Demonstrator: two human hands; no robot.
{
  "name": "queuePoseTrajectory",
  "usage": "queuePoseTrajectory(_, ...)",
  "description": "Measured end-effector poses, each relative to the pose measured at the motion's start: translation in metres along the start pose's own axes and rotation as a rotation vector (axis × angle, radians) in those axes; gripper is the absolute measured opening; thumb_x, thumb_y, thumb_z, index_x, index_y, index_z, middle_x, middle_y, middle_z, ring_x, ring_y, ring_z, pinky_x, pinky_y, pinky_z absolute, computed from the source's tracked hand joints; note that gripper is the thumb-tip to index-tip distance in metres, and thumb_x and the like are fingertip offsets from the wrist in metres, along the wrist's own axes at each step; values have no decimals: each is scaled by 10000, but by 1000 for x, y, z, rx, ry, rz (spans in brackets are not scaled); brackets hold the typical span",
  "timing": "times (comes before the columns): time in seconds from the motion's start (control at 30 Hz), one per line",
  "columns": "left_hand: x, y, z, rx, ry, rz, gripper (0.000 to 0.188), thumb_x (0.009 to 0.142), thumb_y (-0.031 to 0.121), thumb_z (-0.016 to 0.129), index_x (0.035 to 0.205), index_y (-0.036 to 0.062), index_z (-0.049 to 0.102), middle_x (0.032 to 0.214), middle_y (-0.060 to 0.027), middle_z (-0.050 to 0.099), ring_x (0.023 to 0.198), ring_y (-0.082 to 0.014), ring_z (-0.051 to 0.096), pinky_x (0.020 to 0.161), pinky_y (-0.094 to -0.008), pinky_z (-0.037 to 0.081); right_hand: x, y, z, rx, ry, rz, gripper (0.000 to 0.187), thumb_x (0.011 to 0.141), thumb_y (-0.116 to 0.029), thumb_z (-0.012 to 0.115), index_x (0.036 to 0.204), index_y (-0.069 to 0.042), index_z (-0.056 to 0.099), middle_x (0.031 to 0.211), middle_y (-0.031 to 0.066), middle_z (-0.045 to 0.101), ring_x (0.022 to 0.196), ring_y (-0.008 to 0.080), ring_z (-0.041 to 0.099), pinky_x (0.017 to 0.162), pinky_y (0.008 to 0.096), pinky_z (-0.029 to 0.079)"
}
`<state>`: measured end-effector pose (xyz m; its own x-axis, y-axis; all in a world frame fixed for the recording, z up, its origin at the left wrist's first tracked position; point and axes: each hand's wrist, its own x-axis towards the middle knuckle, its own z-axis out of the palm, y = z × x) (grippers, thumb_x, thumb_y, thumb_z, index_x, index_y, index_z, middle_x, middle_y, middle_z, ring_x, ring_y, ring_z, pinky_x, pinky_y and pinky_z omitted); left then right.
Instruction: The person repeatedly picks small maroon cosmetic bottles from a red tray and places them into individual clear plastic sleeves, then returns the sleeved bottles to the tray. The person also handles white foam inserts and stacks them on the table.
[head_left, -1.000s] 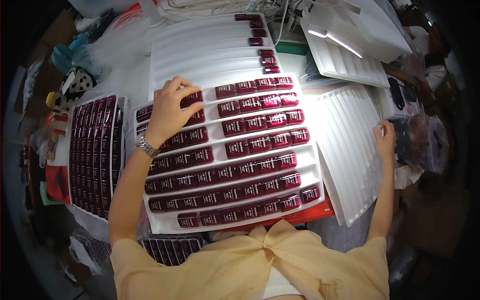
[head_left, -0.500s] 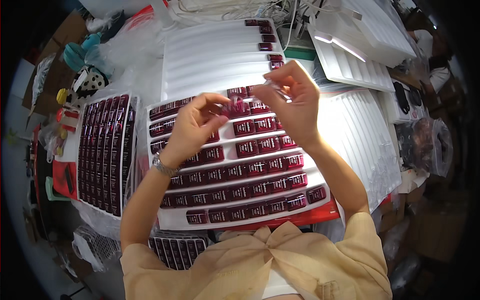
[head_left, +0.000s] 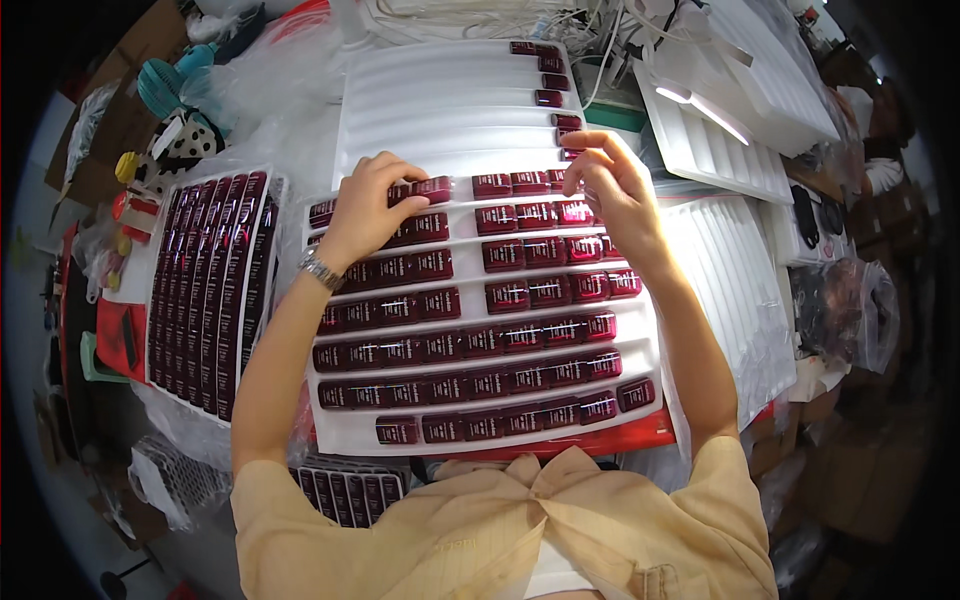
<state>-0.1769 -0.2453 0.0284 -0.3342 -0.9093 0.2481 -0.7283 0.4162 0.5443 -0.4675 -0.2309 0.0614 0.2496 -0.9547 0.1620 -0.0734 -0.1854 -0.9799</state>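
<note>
A white ridged tray [head_left: 468, 298] lies before me with rows of small, glossy dark red rectangular cases, each with pale print. At the left part of its farthest row, my left hand [head_left: 372, 212] has thumb and fingers closed about a dark red case [head_left: 432, 189], which sits in line with the row. A gap runs down the middle of the farther rows. Over the right end of the farthest rows hovers my right hand [head_left: 622, 195], its thumb and forefinger apart. I see nothing between them.
Behind stands another white ridged tray [head_left: 430, 105] with a few cases along its right edge. A filled tray [head_left: 205, 290] lies at the left. Stacked white trays [head_left: 725, 285] and a lit lamp [head_left: 705, 108] are on the right. Red surface [head_left: 640, 432] shows below the near tray.
My hands have moved apart. The left has lowered a dark red case into the farthest row; the right has drawn away to the right, and the clear thing at its fingertips no longer shows.
</note>
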Motion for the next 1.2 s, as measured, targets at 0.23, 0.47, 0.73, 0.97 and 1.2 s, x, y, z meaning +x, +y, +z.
queuePoseTrajectory(0.23,-2,17,9,112,44,79,296,726,225,776,974,83,700,924,-5,621,928,-212,535,841,-343,414,1,12,0,156,-113,86,247,907,-80,545,1129,24,580,1025,110,656,876,157,650,810,270,515)
queuePoseTrajectory(0.47,-25,54,9,-277,37,-41,281,751,67,766,1007,53,649,947,-11,615,817,-123,559,730,-269,462,-15,-13,35,300,31,-17,248,902,-6,598,1146,20,639,1069,119,679,1006,152,647,879,247,513)
queuePoseTrajectory(0.73,-33,122,41,-999,184,-146,320,838,-12,671,1113,-2,508,1043,-91,552,896,-140,586,800,-271,571,-56,-21,46,-488,126,-498,448,791,-28,695,1220,31,580,1191,235,604,1090,375,604,913,392,508)
queuePoseTrajectory(0.97,-27,93,20,-304,150,-2,289,762,49,743,1021,24,617,997,-68,593,866,-171,599,727,-295,495,-90,-1,-79,-539,334,-220,342,866,-66,653,1193,4,585,1044,191,673,980,243,650,862,339,489)
queuePoseTrajectory(1.2,-20,54,24,-40,4,63,282,772,142,731,998,4,633,961,-89,574,869,-252,593,768,-334,482,-203,99,-297,-1564,348,833,465,908,-321,534,1259,-17,512,1306,215,496,1138,430,521,953,495,427)
